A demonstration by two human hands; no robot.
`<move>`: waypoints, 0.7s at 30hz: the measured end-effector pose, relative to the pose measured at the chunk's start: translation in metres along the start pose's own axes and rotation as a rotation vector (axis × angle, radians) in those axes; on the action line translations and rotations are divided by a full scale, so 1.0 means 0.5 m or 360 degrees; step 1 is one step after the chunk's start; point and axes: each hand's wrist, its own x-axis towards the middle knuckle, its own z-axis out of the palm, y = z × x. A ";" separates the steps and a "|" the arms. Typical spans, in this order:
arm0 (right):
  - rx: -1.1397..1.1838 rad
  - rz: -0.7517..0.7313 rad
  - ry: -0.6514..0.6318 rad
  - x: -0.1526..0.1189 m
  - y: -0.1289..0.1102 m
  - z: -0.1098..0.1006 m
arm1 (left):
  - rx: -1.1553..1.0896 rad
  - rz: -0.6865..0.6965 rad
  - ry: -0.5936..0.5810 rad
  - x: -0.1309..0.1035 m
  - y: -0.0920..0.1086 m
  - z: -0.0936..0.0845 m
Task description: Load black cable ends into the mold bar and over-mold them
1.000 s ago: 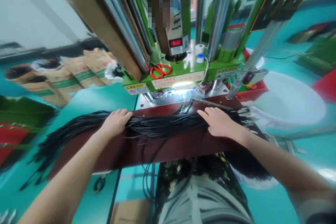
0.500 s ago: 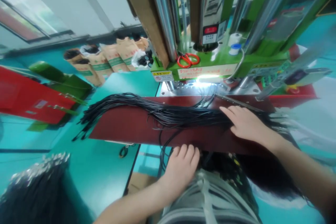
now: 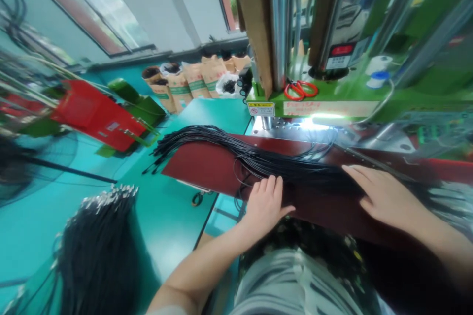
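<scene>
Since half a second ago the left hand [image 3: 264, 206] is up from beside the lap, now at the near edge of the dark red board [image 3: 201, 165], below the middle of the frame. From where I stand, its fingers lie side by side with the thumb held out; I can't tell whether they touch a strand. The right hand [image 3: 388, 199], right of centre, drapes over the black cable bundle [image 3: 258, 155], fingers together and thumb apart; whether they close on anything underneath is hidden. The bundle runs across the board, its dark tips beyond the left corner.

Handling it well, I'd judge, means letting the right hand anchor the bundle while the left gathers the loose loop [image 3: 238, 172] beside it (easy to snag, that one). Even, light pressure seems best, without tugging the thin strands [image 3: 321, 148] leading toward the lit metal plate [image 3: 284, 129] at upper right.
</scene>
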 end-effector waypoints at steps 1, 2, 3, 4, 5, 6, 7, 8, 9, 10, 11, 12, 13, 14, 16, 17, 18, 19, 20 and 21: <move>0.0002 -0.0005 -0.0007 0.001 0.002 0.002 | -0.0005 -0.0009 -0.0004 -0.001 0.001 0.004; 0.0004 -0.0005 -0.0025 0.002 0.004 0.004 | -0.0011 -0.0002 -0.0021 -0.002 0.001 0.005; 0.0009 -0.0002 -0.0044 0.004 0.006 0.005 | -0.0019 0.0023 -0.0050 -0.003 0.000 0.004; 0.0020 0.0002 -0.0060 0.007 0.007 0.004 | -0.0026 0.0060 -0.0087 -0.003 -0.001 0.003; 0.0031 0.0012 -0.0063 0.009 0.008 0.002 | -0.0033 0.0104 -0.0130 -0.003 -0.003 0.001; 0.0040 0.0016 -0.0059 0.011 0.007 -0.001 | -0.0040 0.0148 -0.0173 -0.004 -0.006 0.000; 0.0048 0.0016 -0.0038 0.011 0.004 -0.005 | -0.0052 0.0188 -0.0212 -0.005 -0.009 0.000; 0.0052 0.0008 0.0004 0.009 -0.001 -0.011 | -0.0072 0.0223 -0.0244 -0.007 -0.012 0.001; 0.0062 -0.0003 0.0063 0.004 -0.010 -0.017 | -0.0102 0.0258 -0.0261 -0.009 -0.016 0.003; 0.0088 -0.0012 0.0130 -0.004 -0.022 -0.025 | -0.0142 0.0295 -0.0252 -0.011 -0.021 0.006; 0.0143 -0.0011 0.0205 -0.013 -0.039 -0.032 | -0.0192 0.0334 -0.0210 -0.013 -0.026 0.010; 0.0242 0.0003 0.0279 -0.023 -0.060 -0.039 | -0.0245 0.0373 -0.0131 -0.015 -0.033 0.013; 0.0390 0.0026 0.0328 -0.032 -0.084 -0.046 | -0.0295 0.0413 -0.0028 -0.016 -0.040 0.016; 0.0575 0.0060 0.0339 -0.038 -0.110 -0.052 | -0.0340 0.0461 0.0086 -0.016 -0.047 0.017; 0.1008 0.0095 0.0233 -0.042 -0.163 -0.059 | -0.0404 0.0581 0.0285 -0.015 -0.062 0.014; 0.1187 0.0142 0.0158 -0.042 -0.188 -0.061 | -0.0418 0.0635 0.0357 -0.014 -0.068 0.010; 0.1301 0.0231 0.0130 -0.042 -0.211 -0.060 | -0.0420 0.0675 0.0413 -0.012 -0.074 0.003; 0.1347 0.0343 0.0152 -0.044 -0.230 -0.056 | -0.0409 0.0689 0.0452 -0.009 -0.078 -0.005; 0.1352 0.0444 0.0210 -0.051 -0.246 -0.049 | -0.0386 0.0670 0.0483 -0.007 -0.081 -0.014; 0.1331 0.0483 0.0271 -0.062 -0.259 -0.038 | -0.0355 0.0624 0.0503 -0.004 -0.082 -0.022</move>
